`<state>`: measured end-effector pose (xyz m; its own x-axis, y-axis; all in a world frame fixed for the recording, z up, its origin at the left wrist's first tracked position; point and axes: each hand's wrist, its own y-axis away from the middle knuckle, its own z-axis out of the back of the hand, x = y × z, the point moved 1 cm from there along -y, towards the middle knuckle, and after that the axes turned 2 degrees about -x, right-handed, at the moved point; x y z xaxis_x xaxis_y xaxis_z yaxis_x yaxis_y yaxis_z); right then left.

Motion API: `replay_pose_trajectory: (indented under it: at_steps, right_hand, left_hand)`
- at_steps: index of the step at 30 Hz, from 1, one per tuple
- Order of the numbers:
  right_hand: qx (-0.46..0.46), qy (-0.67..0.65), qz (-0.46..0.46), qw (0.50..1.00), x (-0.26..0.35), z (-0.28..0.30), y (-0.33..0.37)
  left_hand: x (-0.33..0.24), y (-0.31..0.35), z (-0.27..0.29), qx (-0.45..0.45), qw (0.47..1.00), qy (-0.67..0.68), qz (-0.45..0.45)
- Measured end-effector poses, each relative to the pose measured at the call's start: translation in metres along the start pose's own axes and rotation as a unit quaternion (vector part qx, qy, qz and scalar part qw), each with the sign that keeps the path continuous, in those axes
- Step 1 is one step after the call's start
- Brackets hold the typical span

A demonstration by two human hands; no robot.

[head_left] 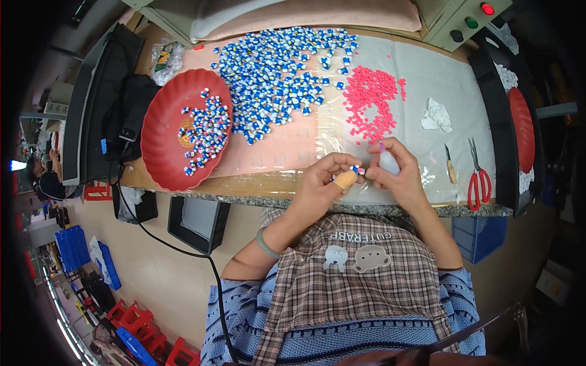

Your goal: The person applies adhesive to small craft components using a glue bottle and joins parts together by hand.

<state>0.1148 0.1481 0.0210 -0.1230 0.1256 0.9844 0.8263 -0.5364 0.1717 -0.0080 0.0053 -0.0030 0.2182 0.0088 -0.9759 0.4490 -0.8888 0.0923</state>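
Observation:
My left hand (pixel 317 186), with an orange finger cot (pixel 345 179) on one finger, pinches a tiny blue-and-white piece (pixel 354 168) over the table's near edge. Close beside it, my right hand (pixel 408 180) is closed around a small squeeze bottle (pixel 389 163) of pale liquid with a purple tip; the tip points away from me. Beyond my hands lies a scatter of small pink pieces (pixel 366 91). A large heap of blue-and-white pieces (pixel 262 79) spreads to the left of it. Further left, a red scalloped dish (pixel 160 122) holds several finished-looking pieces with red parts (pixel 210 131).
Red-handled scissors (pixel 480 182) and a thin wooden-handled tool (pixel 451 165) lie at right, near crumpled white tissue (pixel 436 116). A black tray with another red dish (pixel 521 131) borders the right side. A metal housing with lights (pixel 470 23) stands behind. A black cable (pixel 183 245) hangs at left.

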Motion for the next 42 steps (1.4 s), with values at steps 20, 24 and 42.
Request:
replay_pose_trajectory:
  at_steps: [20, 24, 42]
  right_hand:
    - [-0.021, 0.003, -0.018, 1.000, -0.007, 0.016, 0.003]
    - [-0.020, 0.015, -0.018, 1.000, -0.008, 0.018, 0.003]
    - [-0.042, -0.049, 0.083, 0.994, 0.001, 0.024, 0.002]
  left_hand:
    - [-0.026, -0.065, 0.061, -0.175, 0.751, -0.597, -0.219]
    - [-0.029, -0.061, 0.059, -0.169, 0.793, -0.548, -0.206]
    - [-0.024, -0.024, 0.020, 0.030, 0.945, 0.298, 0.133]
